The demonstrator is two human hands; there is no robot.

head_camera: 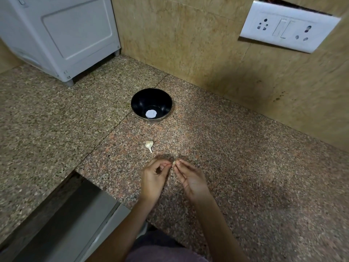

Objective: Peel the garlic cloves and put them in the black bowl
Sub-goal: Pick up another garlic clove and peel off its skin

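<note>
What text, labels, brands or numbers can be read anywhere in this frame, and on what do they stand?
No text can be read in this view.
White sticker inside the black bowl: looks blank.
White appliance: small marks near its corners, too small to read.
Switch plate on the wall: no print visible.

The head camera looked down from close above the fingers [186, 166], toward the wall [188, 44] beyond them
</note>
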